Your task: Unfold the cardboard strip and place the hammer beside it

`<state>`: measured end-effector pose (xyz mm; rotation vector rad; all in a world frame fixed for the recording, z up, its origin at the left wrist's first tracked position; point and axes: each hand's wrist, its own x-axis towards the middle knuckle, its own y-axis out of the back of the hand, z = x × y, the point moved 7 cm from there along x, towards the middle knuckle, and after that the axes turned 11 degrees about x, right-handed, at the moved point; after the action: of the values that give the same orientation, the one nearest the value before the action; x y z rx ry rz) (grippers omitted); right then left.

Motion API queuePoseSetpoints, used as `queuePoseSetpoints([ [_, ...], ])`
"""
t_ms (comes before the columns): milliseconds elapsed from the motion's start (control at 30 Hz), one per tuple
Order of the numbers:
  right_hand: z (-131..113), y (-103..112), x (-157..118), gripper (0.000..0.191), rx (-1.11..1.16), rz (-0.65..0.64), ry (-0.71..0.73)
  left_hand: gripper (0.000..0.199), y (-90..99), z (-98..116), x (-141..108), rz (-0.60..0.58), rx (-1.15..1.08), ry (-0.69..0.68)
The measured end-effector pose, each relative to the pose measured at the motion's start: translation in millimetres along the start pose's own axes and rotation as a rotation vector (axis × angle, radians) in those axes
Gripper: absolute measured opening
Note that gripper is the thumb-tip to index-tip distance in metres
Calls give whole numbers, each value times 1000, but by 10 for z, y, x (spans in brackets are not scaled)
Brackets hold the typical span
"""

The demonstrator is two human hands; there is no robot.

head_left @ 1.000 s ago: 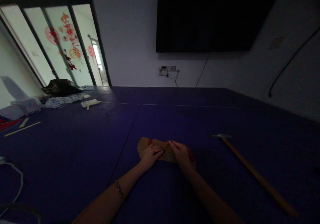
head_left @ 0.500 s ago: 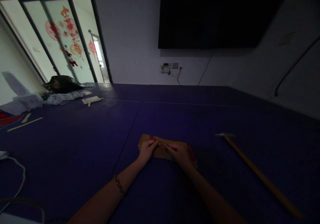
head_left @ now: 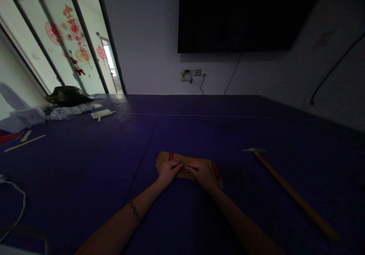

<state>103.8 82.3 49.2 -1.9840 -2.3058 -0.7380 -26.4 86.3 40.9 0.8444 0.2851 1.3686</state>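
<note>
Cardboard point(head_left: 184, 174), or something much like it, lies on the purple bench point(head_left: 199, 137) straight ahead of me, brown with a red band toward each end. I have the left hand point(head_left: 167, 172) over its left half and the right hand point(head_left: 203, 174) over its right half. The fingertips of the two hands nearly meet above the middle of the piece, thumbs and fingers bunched together. On my feed this part is dark and small, so I cannot tell whether either grip is closed on something or only presses against the cardboard. A braided bracelet point(head_left: 134, 211) circles the left forearm. Off to the right, apart from both hands, I see a hammer point(head_left: 291, 190) lying slantwise, its head at the far end and its wooden handle running toward the near right corner. Well over on the left I make out a white cable point(head_left: 24, 200), a long yellowish strip point(head_left: 25, 143) and, farther back, a small white tray point(head_left: 101, 113).
</note>
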Motion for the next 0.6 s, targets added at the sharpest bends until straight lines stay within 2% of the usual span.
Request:
queuePoseSetpoints([
  [300, 137, 140, 40, 34, 190, 87, -40, 34, 5, -21, -19, -7, -4, 29],
  [433, 7, 138, 44, 27, 199, 97, 2, 34, 1, 15, -19, -29, -130, 16],
  [600, -173, 18, -7, 22, 197, 69, 36, 32, 68, 80, -18, -15, -233, 10],
])
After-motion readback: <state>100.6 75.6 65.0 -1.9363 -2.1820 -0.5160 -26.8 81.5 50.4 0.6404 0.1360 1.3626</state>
